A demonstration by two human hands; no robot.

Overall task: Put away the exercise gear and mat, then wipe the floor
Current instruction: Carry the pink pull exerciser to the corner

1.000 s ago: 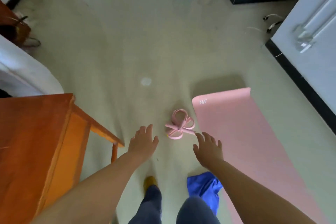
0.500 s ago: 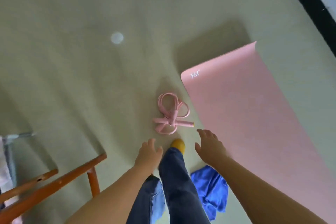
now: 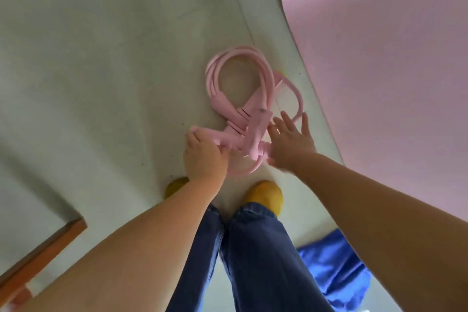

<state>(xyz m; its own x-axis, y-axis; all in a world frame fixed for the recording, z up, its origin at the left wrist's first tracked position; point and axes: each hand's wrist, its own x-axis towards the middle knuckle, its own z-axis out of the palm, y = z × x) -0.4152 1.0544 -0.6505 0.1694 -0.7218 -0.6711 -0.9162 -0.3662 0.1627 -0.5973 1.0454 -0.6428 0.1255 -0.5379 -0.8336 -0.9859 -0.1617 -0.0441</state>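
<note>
I am in a room of a home used for exercise: a pale smooth floor [image 3: 101, 71], a pink exercise mat [image 3: 392, 71] spread on it, a pink jump rope [image 3: 243, 99] beside, and a wooden furniture corner [image 3: 43, 248] at my left.

1. A pink jump rope [image 3: 247, 111] lies coiled on the pale floor [image 3: 101, 71] at centre.
2. The left hand [image 3: 203, 157] grips its handle end at seven o'clock of the coil.
3. The right hand [image 3: 291, 143], fingers straight, touches the bundle at four o'clock.
4. A pink mat [image 3: 395, 71] lies at two o'clock, a blue cloth [image 3: 334, 268] at five.
</note>
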